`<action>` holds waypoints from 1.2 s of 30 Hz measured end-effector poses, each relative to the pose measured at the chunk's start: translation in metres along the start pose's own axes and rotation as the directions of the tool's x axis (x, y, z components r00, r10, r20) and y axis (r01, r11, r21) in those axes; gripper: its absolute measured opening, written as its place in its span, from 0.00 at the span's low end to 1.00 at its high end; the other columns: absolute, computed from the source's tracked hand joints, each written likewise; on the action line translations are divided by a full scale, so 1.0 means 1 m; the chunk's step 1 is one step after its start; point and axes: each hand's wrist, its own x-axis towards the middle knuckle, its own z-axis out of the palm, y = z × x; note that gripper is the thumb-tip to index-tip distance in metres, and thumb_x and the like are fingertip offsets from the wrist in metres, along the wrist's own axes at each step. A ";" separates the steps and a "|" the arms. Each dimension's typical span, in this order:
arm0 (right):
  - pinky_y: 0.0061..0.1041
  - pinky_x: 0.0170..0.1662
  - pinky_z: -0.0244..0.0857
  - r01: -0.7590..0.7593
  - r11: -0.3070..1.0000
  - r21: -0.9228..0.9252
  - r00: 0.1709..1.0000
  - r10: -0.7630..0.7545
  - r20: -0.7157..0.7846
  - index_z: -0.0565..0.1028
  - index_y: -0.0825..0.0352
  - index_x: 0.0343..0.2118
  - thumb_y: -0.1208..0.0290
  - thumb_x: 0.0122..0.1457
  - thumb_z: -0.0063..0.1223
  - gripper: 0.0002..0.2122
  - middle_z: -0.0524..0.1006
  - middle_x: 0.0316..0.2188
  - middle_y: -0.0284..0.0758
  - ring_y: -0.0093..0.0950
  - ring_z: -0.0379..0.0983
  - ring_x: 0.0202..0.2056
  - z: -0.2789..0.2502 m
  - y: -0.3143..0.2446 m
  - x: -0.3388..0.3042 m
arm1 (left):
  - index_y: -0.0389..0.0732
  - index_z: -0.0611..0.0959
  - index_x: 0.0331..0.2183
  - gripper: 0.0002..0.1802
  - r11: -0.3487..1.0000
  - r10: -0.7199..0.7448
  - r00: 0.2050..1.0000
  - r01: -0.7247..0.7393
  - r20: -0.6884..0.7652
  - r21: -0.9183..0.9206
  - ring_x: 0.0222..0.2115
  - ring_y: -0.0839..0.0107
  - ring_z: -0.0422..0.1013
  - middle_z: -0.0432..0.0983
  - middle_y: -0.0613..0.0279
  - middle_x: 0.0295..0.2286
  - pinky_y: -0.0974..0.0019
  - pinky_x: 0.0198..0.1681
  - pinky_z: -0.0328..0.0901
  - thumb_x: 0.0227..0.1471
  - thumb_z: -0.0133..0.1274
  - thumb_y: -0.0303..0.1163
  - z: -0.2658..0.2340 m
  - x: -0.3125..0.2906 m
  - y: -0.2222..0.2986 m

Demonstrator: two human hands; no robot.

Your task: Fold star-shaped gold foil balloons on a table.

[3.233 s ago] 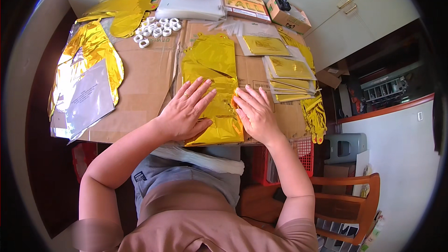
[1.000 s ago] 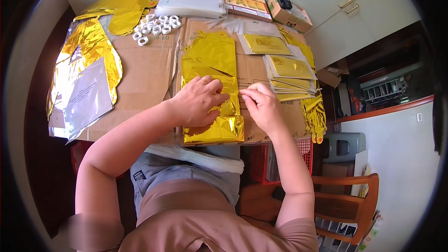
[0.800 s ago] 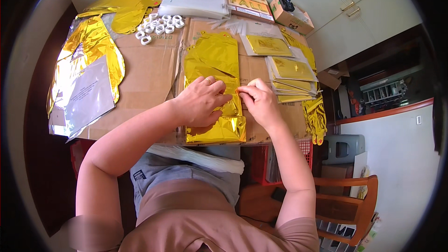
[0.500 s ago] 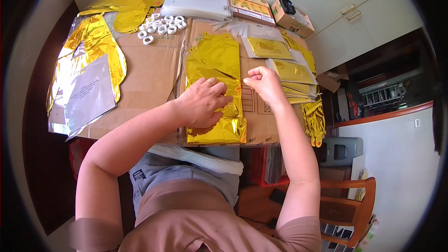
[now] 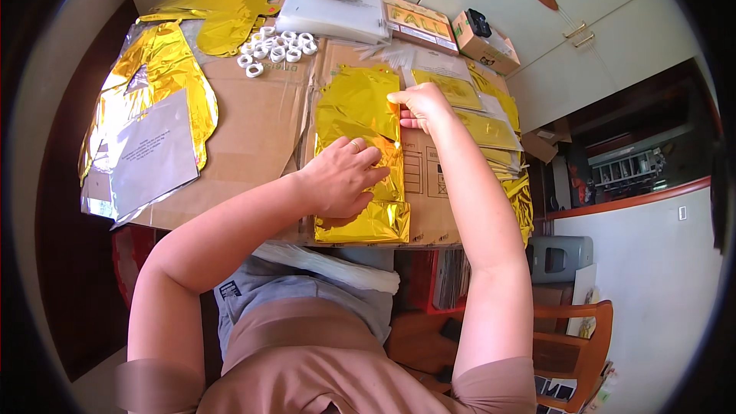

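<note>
A gold foil sheet [image 5: 357, 100] lies flat in the middle of the cardboard [image 5: 249, 126] covering the table, its lower end folded into a shinier band near the edge closest to the person. Around it are white rings [image 5: 277, 52] clustered at the upper left, a stack of clear sleeves [image 5: 333, 9] behind, a flat printed box [image 5: 420, 23] and a small carton [image 5: 484, 44] topped by a black object. To the left, a larger foil piece [image 5: 172, 57] sits partly under a clear packet [image 5: 157, 153]; to the right, gold packets [image 5: 489, 129] lie close by, and the right forearm crosses in front of some of them. The left hand [image 5: 343, 176] rests on the foil with bent fingers; its palm side is hidden, so I cannot tell whether it grips anything. The right hand [image 5: 420, 107] has its thumb and a finger at the sheet's right edge, but whether foil is caught between them cannot be made out. Half a second ago that hand was lower and just off the edge; now it is farther up and touching it, while the left hand keeps nearly the same spot.
</note>
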 end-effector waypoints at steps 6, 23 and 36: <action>0.20 0.23 0.55 0.009 0.983 -0.183 0.994 0.011 0.106 0.82 0.60 0.31 0.63 0.52 0.67 0.08 0.80 0.26 0.25 0.17 0.69 0.23 -0.011 -0.008 0.003 | 0.46 0.79 0.53 0.28 0.999 0.015 1.000 -0.017 0.026 0.040 0.46 0.59 0.70 0.72 0.59 0.43 0.55 0.48 0.65 0.50 0.56 0.42 -0.003 0.004 0.003; 0.27 0.44 0.72 0.111 0.977 0.184 0.944 -0.161 0.287 0.80 0.62 0.37 0.70 0.59 0.64 0.06 0.82 0.33 0.28 0.21 0.77 0.34 -0.023 0.008 -0.007 | 0.38 0.79 0.47 0.22 0.975 0.150 0.980 -0.169 0.133 0.145 0.46 0.58 0.72 0.68 0.57 0.61 0.55 0.46 0.67 0.52 0.51 0.40 -0.009 0.014 -0.006; 0.24 0.41 0.72 0.320 0.928 0.189 0.890 -0.363 0.276 0.82 0.67 0.36 0.72 0.60 0.63 0.05 0.82 0.32 0.29 0.19 0.77 0.34 -0.033 0.003 -0.034 | 0.39 0.76 0.52 0.30 0.977 0.135 0.987 -0.147 0.086 0.155 0.50 0.54 0.69 0.64 0.60 0.63 0.52 0.50 0.64 0.52 0.54 0.46 0.000 0.011 -0.012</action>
